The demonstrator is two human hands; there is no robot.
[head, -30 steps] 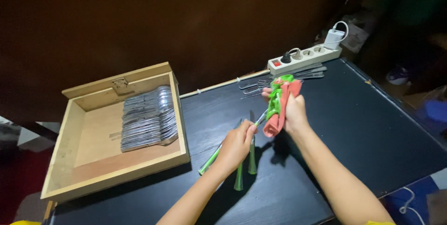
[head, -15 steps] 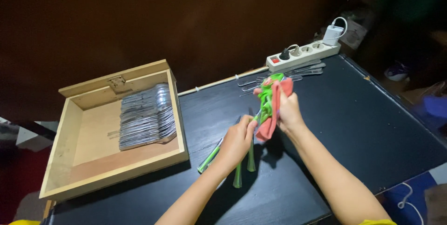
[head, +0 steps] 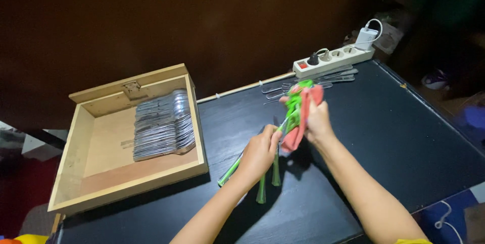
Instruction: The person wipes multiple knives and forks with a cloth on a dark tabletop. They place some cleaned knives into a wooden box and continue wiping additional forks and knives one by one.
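While left hand (head: pixel 260 154) grips knife (head: pixel 252 150), right hand (head: pixel 317 117) clutches cloth (head: pixel 299 115).

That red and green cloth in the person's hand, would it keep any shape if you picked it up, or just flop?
Probably floppy: the cloth is bunched in the right hand and its lower end hangs limp. It looks light, since the fingers hold it with no visible strain. It seems unlikely to slip, roll or break, being soft folded fabric wrapped round a green-handled utensil.
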